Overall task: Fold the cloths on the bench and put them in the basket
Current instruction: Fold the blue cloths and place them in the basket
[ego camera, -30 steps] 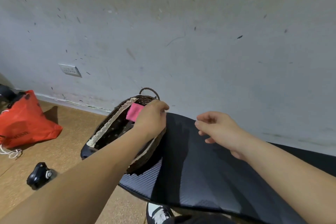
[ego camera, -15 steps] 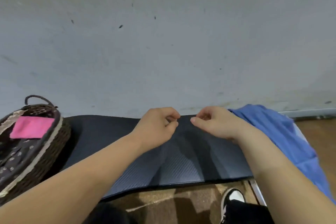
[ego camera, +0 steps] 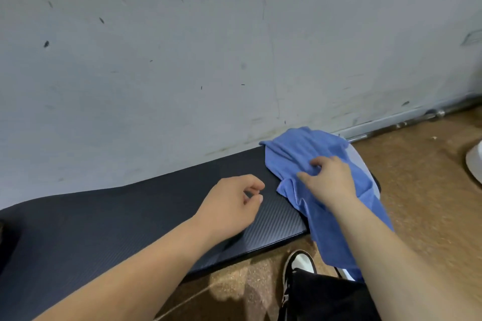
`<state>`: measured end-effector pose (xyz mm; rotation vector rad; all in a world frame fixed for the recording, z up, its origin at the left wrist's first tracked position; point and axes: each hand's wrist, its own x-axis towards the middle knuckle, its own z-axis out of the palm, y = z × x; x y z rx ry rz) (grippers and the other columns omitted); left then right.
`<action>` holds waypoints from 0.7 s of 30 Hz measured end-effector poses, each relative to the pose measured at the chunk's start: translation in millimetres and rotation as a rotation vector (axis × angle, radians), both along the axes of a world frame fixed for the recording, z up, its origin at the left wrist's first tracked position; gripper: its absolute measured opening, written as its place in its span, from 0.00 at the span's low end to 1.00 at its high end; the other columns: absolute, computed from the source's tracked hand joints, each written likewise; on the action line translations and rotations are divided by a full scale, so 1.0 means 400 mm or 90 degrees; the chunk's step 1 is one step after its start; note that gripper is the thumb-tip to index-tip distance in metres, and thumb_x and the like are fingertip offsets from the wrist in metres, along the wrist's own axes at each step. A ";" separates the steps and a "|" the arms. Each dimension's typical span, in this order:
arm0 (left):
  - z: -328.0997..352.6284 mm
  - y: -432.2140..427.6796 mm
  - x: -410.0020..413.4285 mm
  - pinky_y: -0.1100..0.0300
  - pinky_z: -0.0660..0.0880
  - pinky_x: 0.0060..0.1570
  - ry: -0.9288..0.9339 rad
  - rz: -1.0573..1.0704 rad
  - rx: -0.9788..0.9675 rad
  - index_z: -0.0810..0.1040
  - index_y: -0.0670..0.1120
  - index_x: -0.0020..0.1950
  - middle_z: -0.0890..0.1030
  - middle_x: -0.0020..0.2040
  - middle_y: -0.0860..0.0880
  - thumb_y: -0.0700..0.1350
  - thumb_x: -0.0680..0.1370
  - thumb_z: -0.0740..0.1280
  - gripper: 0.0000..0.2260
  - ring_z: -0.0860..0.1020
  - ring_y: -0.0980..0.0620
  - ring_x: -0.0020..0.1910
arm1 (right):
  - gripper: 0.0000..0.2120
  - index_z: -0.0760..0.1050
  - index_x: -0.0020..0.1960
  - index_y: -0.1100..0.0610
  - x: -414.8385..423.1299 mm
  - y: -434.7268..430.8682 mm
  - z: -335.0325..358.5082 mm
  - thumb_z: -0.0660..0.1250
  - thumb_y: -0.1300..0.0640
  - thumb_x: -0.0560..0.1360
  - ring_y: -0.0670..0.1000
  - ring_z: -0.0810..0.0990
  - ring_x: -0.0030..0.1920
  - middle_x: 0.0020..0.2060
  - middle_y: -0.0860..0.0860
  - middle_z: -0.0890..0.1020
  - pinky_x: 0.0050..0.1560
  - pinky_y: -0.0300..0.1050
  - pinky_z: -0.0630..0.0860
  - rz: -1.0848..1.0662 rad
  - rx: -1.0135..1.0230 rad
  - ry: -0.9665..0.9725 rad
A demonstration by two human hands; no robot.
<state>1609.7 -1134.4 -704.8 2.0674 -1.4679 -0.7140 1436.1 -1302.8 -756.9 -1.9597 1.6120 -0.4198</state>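
Our right hand (ego camera: 329, 182) bunches the blue cloth (ego camera: 294, 154) under curled fingers, while our left hand (ego camera: 232, 203) hovers loosely curled and empty above the dark bench (ego camera: 130, 219). The cloth sprawls over the bench's right end, one side hanging off. We judge it soft, light and limp, best taken by two corners.

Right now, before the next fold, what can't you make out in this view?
Basket: nowhere in the head view.
Blue cloth: lower part hangs past the bench end, partly hidden behind the right hand and forearm.
Bench's right end: covered by the cloth.
White object on the floor: cut off by the right edge.
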 end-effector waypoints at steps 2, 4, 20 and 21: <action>-0.010 -0.003 -0.009 0.63 0.79 0.51 -0.008 -0.002 -0.009 0.82 0.53 0.60 0.83 0.48 0.60 0.46 0.80 0.69 0.10 0.80 0.61 0.42 | 0.06 0.82 0.48 0.55 -0.004 -0.009 -0.003 0.70 0.53 0.77 0.60 0.79 0.56 0.48 0.55 0.83 0.46 0.55 0.80 -0.020 -0.017 -0.010; -0.019 -0.003 -0.014 0.66 0.77 0.48 -0.018 0.000 -0.010 0.83 0.54 0.58 0.83 0.46 0.61 0.46 0.79 0.69 0.09 0.80 0.62 0.42 | 0.06 0.78 0.43 0.54 -0.008 -0.013 -0.007 0.67 0.56 0.78 0.60 0.79 0.51 0.44 0.55 0.82 0.42 0.53 0.79 -0.041 -0.024 -0.040; 0.043 -0.064 -0.027 0.48 0.79 0.60 0.650 0.249 0.016 0.84 0.50 0.63 0.87 0.56 0.47 0.65 0.83 0.57 0.25 0.85 0.47 0.57 | 0.02 0.77 0.49 0.61 0.067 0.174 0.206 0.67 0.65 0.80 0.46 0.79 0.39 0.38 0.55 0.82 0.42 0.36 0.77 0.268 0.190 -0.592; 0.047 -0.056 -0.020 0.49 0.79 0.59 0.674 0.260 0.006 0.84 0.49 0.63 0.87 0.55 0.46 0.63 0.83 0.59 0.23 0.85 0.47 0.55 | 0.01 0.78 0.50 0.63 0.071 0.176 0.204 0.68 0.65 0.80 0.46 0.79 0.40 0.39 0.54 0.82 0.43 0.36 0.77 0.281 0.215 -0.607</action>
